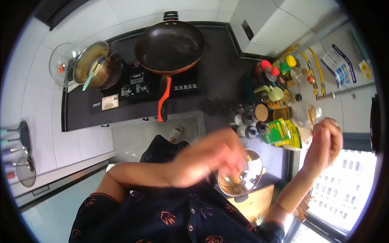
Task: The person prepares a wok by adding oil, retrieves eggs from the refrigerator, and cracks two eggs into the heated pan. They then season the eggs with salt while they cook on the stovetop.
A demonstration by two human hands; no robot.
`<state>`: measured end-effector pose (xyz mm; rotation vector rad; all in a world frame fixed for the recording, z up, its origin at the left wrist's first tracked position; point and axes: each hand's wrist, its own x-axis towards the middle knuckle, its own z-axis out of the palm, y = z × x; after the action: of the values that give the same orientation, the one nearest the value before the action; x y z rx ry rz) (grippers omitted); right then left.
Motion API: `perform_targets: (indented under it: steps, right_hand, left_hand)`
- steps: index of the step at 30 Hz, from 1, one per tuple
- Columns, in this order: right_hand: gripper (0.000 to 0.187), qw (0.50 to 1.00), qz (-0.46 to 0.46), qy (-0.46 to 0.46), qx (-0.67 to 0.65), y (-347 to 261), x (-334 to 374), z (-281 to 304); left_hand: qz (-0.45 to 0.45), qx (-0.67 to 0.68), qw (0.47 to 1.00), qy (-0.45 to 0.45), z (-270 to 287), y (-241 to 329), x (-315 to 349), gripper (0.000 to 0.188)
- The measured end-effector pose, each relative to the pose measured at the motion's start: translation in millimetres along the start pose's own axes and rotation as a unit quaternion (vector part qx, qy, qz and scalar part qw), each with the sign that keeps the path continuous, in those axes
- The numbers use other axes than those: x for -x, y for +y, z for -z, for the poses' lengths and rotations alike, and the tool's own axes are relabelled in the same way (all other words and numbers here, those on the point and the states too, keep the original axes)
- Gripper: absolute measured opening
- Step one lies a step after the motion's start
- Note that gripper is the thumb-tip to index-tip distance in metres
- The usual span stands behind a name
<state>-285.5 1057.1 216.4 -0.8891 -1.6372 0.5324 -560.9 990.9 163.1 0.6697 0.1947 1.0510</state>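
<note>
My left hand reaches across my body to the right and is smeared by motion, so its fingers and anything in them cannot be made out. Partly behind its fingertips lies a shiny round lid with a dark knob, on the counter close to me. Raised at the right, my right hand has its fingers curled in. What they hold, if anything, is hidden. Beside it stand a clear bottle with a white cap and a green packet next to a yellow one.
A black frying pan with a red handle sits on the cooktop. Left of it, a pot carries a tilted pan with a spatula. Seasoning bottles crowd the right corner. A wooden board lies near me; utensils hang at left.
</note>
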Motion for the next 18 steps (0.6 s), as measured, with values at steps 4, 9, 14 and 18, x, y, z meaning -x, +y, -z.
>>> perform_targets:
  steps: [4, 9, 14, 18]
  right_hand:
    - [0.011, 0.923, 0.109, -0.19, -0.315, -80.9, 1.3, -43.7]
    - [0.012, 0.804, 0.08, -0.255, -0.531, -102.5, 1.3, -62.6]
    - [0.013, 0.767, 0.042, -0.215, -0.604, -117.9, 4.6, -55.2]
    - [0.014, 0.731, 0.026, -0.214, -0.647, -129.2, 1.6, -52.3]
  left_hand:
    - [-0.033, -0.116, 0.983, 0.136, 48.9, -0.1, 0.1, 0.027]
    - [-0.035, -0.138, 0.969, 0.201, 84.8, -3.2, 11.0, 0.017]
    - [-0.015, -0.13, 0.967, 0.216, 98.3, -10.4, 10.9, 0.016]
    - [-0.008, -0.121, 0.967, 0.224, 101.1, -12.3, 12.0, 0.016]
